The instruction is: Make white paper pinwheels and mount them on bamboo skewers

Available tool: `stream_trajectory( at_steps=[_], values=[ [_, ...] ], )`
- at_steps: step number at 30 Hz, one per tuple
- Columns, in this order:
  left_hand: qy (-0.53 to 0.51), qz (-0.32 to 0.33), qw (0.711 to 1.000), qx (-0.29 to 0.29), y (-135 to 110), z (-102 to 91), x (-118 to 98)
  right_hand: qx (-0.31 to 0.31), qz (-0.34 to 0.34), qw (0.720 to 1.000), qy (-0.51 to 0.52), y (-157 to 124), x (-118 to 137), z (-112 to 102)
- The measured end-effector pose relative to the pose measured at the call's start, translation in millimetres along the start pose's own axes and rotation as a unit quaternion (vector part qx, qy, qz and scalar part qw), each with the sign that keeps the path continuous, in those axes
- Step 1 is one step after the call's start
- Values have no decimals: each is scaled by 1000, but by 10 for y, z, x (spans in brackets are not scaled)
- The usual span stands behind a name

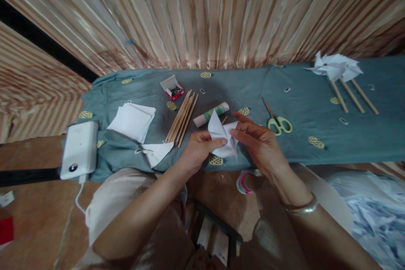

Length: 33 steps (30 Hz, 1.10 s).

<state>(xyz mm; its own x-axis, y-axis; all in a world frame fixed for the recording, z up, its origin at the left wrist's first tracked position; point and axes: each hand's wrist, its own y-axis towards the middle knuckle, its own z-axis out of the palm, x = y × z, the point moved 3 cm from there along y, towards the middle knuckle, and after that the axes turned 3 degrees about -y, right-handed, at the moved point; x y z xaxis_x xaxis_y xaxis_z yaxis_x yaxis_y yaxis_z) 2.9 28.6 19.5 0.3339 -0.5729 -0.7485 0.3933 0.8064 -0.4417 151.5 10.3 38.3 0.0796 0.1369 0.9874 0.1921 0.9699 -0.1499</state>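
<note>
A white paper pinwheel is held up over the table's near edge, its blades partly folded in. My left hand grips it from the left, thumb pressed on the paper near the middle. From the right, my right hand pinches a blade between thumb and fingers. Just behind the paper lies a glue stick with a green and white label. The end of a wooden stick shows beside the paper; its rest is hidden.
Wooden sticks, a box of pins, a stack of white paper and a paper piece lie left. Green-handled scissors and finished pinwheels on sticks lie right. A white power bank sits at the left edge.
</note>
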Motion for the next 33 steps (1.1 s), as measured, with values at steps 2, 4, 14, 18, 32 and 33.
stream_trajectory(
  at_steps=[2, 4, 14, 18, 32, 33],
  values=[
    [-2, -2, 1000, 1, 1, -2, 2, 1, 3, 1000, -1, -1, -5, 7],
    [-6, -3, 1000, 0, 2, -3, 2, 3, 7, 1000, -3, -5, -7, 12],
    [-4, -2, 1000, 15, -27, 21, -34, -10, -11, 998, -53, -6, -35, -19],
    [4, 1, 1000, 16, -26, 17, -36, -9, -18, 998, -59, -6, -38, -25],
    [-50, 12, 999, -10, 28, -40, -19, -29, -148, 974, -170, -96, 119, -59],
    [-61, 16, 998, -17, 32, -42, -32, -31, -166, 968, -188, -123, 154, -66]
  ],
)
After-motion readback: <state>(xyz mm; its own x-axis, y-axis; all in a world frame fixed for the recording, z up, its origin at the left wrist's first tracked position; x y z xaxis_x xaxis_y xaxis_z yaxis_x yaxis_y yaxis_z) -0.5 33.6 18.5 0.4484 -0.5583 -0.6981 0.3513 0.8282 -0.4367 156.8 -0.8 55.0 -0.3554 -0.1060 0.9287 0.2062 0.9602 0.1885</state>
